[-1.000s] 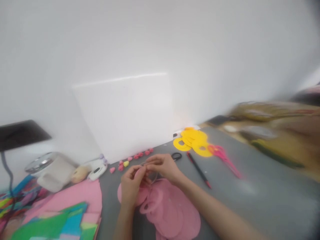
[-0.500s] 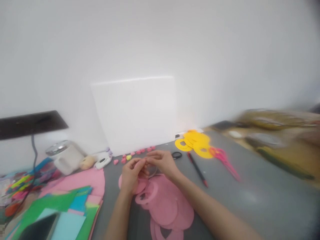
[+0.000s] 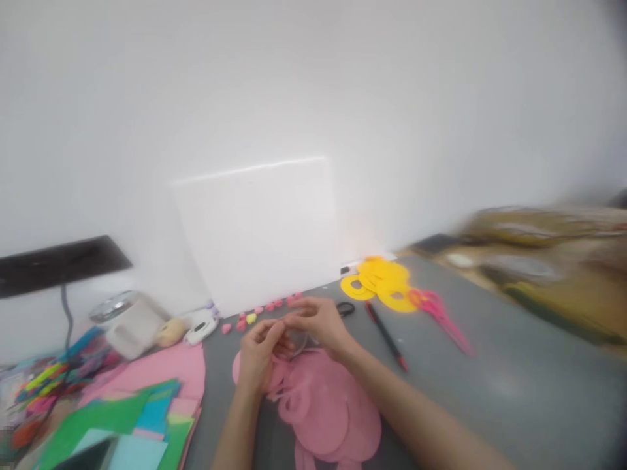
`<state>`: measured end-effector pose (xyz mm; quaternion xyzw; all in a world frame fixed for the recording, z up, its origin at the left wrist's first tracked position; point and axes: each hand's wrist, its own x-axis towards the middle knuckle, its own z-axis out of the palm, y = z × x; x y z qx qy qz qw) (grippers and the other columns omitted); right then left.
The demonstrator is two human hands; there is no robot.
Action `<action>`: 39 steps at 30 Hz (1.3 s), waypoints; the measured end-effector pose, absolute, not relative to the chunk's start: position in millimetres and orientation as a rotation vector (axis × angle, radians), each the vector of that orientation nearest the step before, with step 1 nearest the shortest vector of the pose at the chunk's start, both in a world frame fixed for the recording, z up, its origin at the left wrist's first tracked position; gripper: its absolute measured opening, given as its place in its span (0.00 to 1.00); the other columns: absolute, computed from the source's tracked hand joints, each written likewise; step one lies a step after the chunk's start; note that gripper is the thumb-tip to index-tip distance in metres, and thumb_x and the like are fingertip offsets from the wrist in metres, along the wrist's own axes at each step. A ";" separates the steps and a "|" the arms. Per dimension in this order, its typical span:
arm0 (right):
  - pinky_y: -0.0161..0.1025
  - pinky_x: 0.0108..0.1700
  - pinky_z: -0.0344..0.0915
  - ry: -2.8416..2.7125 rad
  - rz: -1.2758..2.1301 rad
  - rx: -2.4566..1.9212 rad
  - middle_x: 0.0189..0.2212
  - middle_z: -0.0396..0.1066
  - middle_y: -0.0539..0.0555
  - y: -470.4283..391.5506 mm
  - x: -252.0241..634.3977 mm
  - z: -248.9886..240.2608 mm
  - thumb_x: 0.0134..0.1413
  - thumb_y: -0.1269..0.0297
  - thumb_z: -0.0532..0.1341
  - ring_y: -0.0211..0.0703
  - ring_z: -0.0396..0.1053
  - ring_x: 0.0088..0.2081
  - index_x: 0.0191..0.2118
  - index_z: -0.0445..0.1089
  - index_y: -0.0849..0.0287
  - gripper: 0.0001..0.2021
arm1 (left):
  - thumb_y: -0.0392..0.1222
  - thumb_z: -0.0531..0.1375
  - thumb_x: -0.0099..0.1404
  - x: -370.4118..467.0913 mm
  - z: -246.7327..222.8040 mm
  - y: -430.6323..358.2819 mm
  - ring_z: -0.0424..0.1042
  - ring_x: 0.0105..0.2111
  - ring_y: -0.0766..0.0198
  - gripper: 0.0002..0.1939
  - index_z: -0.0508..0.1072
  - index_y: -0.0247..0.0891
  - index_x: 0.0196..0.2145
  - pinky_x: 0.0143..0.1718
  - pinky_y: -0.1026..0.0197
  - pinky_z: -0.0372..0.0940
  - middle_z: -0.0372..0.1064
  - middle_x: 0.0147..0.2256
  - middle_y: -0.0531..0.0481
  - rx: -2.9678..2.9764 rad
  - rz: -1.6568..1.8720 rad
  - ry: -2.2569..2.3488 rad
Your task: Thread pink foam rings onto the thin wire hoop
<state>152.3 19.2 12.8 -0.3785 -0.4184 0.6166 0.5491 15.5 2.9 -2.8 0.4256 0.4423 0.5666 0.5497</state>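
Head view looks down on a grey table (image 3: 490, 365) set against a white wall, and the table serves as landmark for everything else. Leaning on the wall at the table's far edge stands a white board (image 3: 259, 228). At the table's near left corner lies a stack of coloured paper sheets (image 3: 132, 411), pink, green and blue. At the table's near middle lies a pile of pink paper rings (image 3: 328, 411), overlapping one another. Toward the table's far right side sits a smaller heap of yellow paper rings (image 3: 379, 281), with pink scissors (image 3: 438, 313) just beside it and a dark pencil with a red tip (image 3: 385, 333) lying between the yellow heap and the pink pile. A row of small pink hearts (image 3: 267, 307) runs along the table's far edge below the board.

Both hands meet over the far end of the pink pile. The left hand (image 3: 259, 356) is curled, its fingertips pinched together against those of the right hand (image 3: 318, 323), which is likewise narrowed to a pinch. Between them is something small, with a thin clear loop (image 3: 298, 343) hanging just below; blur hides exactly what the fingers grip.
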 end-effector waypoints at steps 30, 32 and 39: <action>0.47 0.46 0.68 -1.156 1.612 -0.712 0.34 0.76 0.57 22.7 161.6 5.8 0.37 0.58 0.69 0.49 0.74 0.37 0.40 0.72 0.62 0.21 | 0.46 0.66 0.49 11.1 -1.4 2.4 0.69 0.16 0.67 0.13 0.74 0.32 0.26 0.16 0.66 0.65 0.69 0.19 0.52 0.947 1.344 1.102; 0.47 0.46 0.68 -1.163 1.615 -0.707 0.34 0.76 0.57 22.3 161.2 6.0 0.38 0.58 0.69 0.49 0.74 0.37 0.40 0.73 0.62 0.20 | 0.46 0.66 0.48 10.9 -1.2 2.3 0.69 0.15 0.67 0.13 0.74 0.32 0.26 0.16 0.67 0.65 0.69 0.19 0.52 0.934 1.353 1.098; 0.47 0.45 0.69 -1.105 1.618 -0.773 0.34 0.76 0.59 21.5 159.7 8.2 0.35 0.58 0.70 0.50 0.74 0.37 0.40 0.73 0.63 0.22 | 0.46 0.66 0.49 9.9 -3.0 1.2 0.69 0.16 0.66 0.14 0.73 0.31 0.26 0.16 0.66 0.66 0.70 0.19 0.51 0.956 1.342 1.119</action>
